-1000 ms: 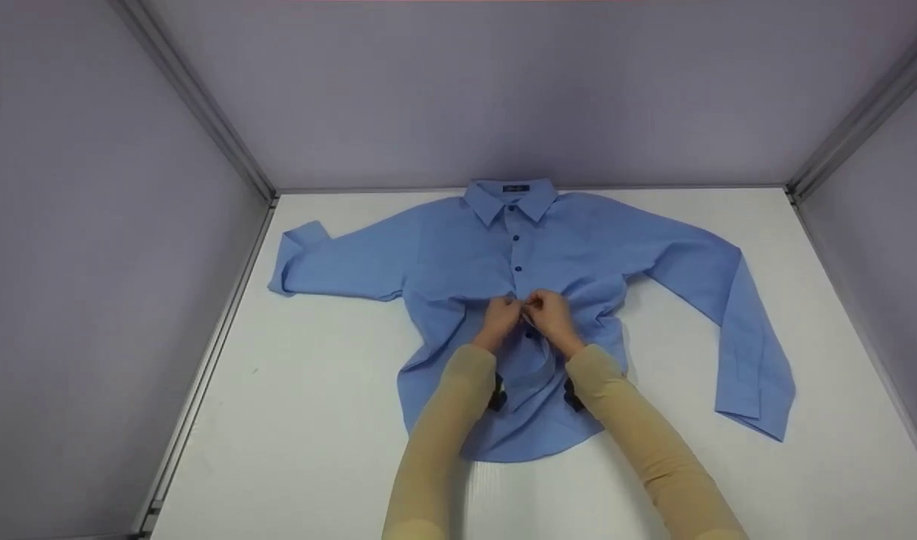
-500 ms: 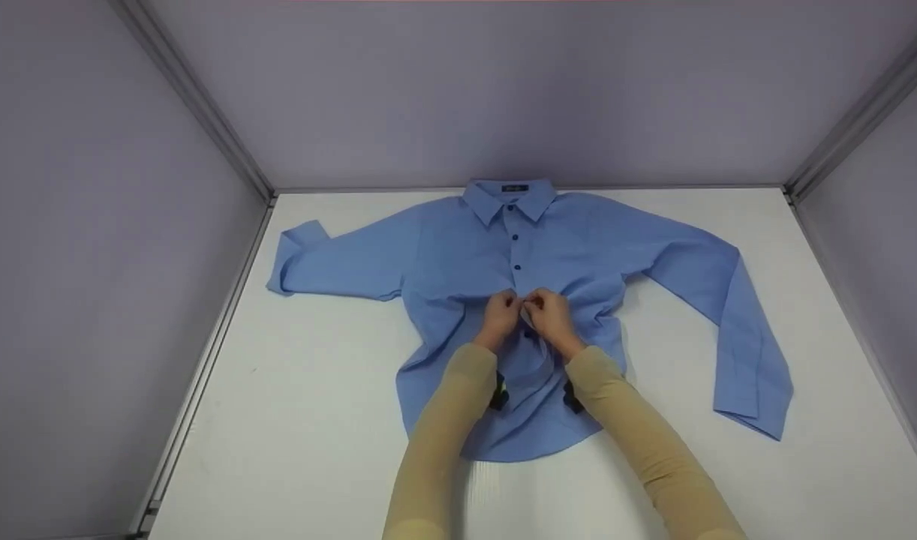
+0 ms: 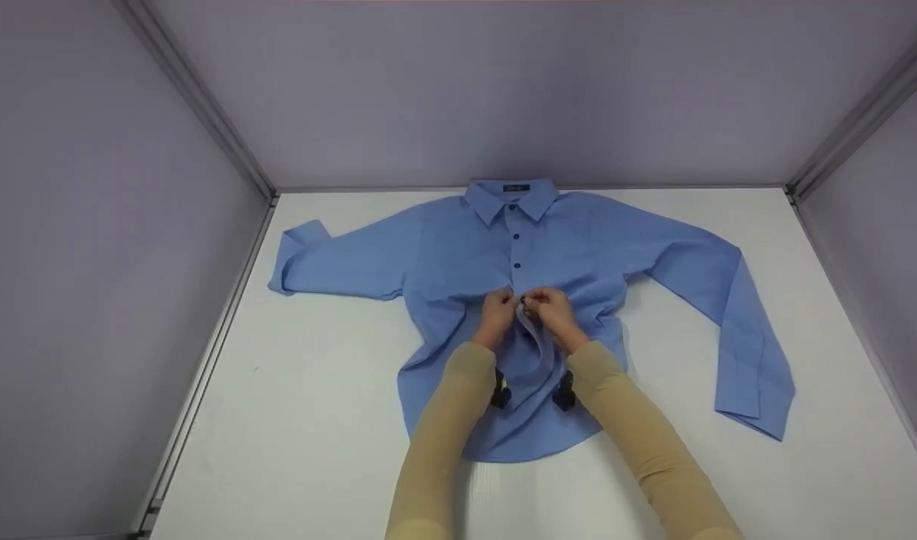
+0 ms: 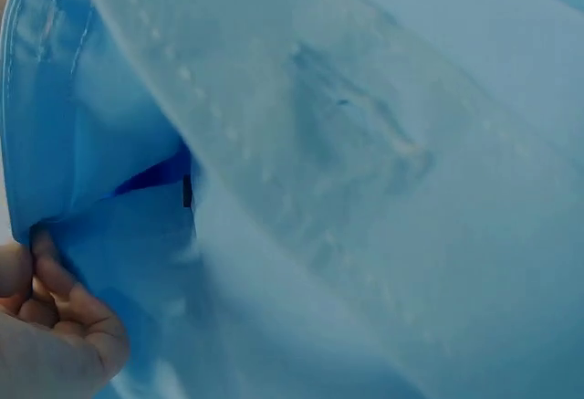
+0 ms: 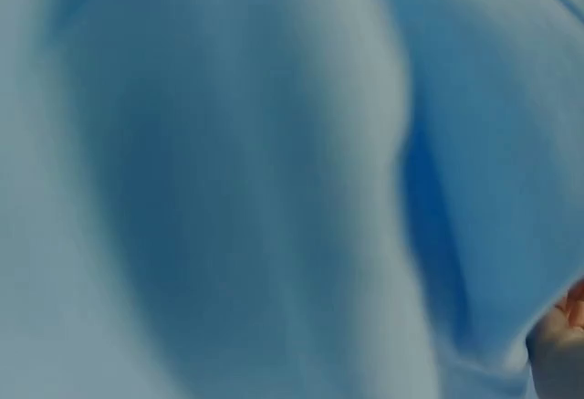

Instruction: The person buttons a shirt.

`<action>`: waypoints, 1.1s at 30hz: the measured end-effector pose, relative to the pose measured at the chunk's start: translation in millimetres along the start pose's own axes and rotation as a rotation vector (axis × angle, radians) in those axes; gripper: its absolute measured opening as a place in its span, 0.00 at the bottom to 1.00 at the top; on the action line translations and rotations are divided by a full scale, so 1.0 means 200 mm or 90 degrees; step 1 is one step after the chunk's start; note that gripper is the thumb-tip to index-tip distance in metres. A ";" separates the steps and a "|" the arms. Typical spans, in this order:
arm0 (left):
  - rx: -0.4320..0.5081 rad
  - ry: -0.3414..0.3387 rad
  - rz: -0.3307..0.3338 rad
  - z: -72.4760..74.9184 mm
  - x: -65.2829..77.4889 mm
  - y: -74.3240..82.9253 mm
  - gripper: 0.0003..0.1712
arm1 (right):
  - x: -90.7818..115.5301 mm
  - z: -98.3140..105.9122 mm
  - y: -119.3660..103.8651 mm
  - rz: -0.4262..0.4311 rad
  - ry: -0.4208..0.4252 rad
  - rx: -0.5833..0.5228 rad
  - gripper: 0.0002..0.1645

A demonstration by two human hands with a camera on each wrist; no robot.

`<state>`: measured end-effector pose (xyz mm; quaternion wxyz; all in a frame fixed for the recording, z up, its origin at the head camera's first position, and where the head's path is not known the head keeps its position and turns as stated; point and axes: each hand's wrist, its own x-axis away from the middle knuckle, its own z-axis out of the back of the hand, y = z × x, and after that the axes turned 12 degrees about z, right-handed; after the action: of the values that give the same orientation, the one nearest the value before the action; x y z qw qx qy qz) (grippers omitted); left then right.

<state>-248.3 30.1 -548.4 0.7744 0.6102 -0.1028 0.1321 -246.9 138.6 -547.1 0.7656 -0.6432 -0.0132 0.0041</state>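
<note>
Head view: a dark label [image 3: 516, 188], its light writing too small to read, sits inside the collar [image 3: 541, 199] of 1 blue shirt [image 3: 458, 247], spread front up on the white desk [image 3: 316, 390]. Compared with 0.5 s ago, the front strip [image 3: 540, 346] below the right hand [image 3: 554, 315] curves more openly, and a dark button [image 3: 524, 300] shows more clearly at the fingertips. Higher up, 3 more buttons [image 3: 516, 236] run down the front. Both hands grip cloth: the left hand [image 3: 494, 316] pinches the shirt's front edge, the right hand pinches just beside it. Left wrist view shows 1 large buttonhole [image 4: 360, 107].
</note>
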 end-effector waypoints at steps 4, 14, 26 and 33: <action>-0.049 -0.044 -0.043 -0.06 -0.25 -0.26 0.17 | 0.01 0.02 -0.01 0.015 -0.046 0.066 0.09; -0.637 0.000 -0.081 0.20 0.11 -0.13 0.32 | 0.18 0.16 -0.02 0.247 -0.227 0.526 0.28; -0.679 -0.062 -0.039 0.30 0.19 -0.18 0.54 | 0.27 0.17 0.02 0.018 -0.382 0.633 0.51; -0.677 -0.048 -0.042 0.32 0.15 -0.15 0.54 | 0.19 0.15 0.02 0.030 -0.386 0.637 0.51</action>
<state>-209.9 -36.8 -550.6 0.9763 0.1406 -0.1640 0.0152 -209.7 169.7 -546.2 0.9380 -0.1738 -0.2135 0.2108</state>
